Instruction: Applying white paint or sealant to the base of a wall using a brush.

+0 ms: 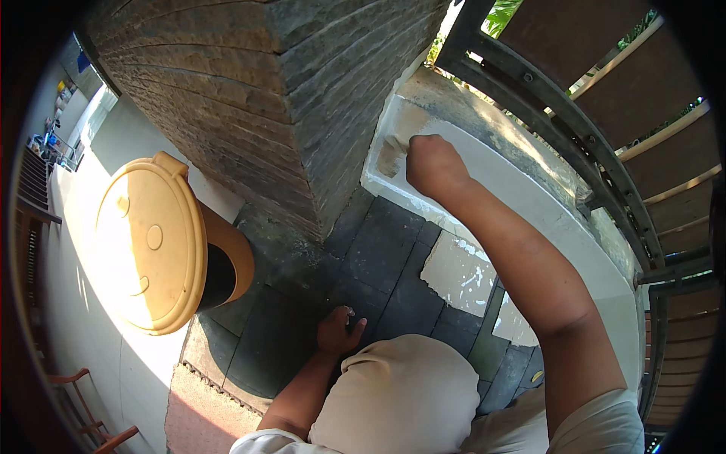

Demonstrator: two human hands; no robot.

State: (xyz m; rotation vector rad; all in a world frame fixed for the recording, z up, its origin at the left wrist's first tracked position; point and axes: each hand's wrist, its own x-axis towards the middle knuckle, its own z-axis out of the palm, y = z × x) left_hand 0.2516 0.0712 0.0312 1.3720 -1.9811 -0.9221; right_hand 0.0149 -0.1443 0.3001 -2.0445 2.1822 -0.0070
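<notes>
My right hand (434,164) is closed in a fist over the left end of a low ledge (499,164) coated white and pale grey. A small light-brown item (400,144), blurred and mostly hidden, pokes out from the fist; it looks like a brush tip. Beside it the ledge shows bare brown patches (389,160). My left hand (342,330) hangs over the dark stone tiles (363,284) near my knee, thumb and fingers apart, with whitish marks on a fingertip. Nothing shows in it. Pale sheets (460,272) spotted with white lie on the tiles below the ledge.
A stone-clad pillar (295,113) rises ahead, touching the ledge's left end. A yellow lidded bin (153,244) stands at left. A metal-framed fence with dark panels (612,85) runs behind the ledge. A pinkish mat (198,411) and a wooden chair (93,414) are lower left.
</notes>
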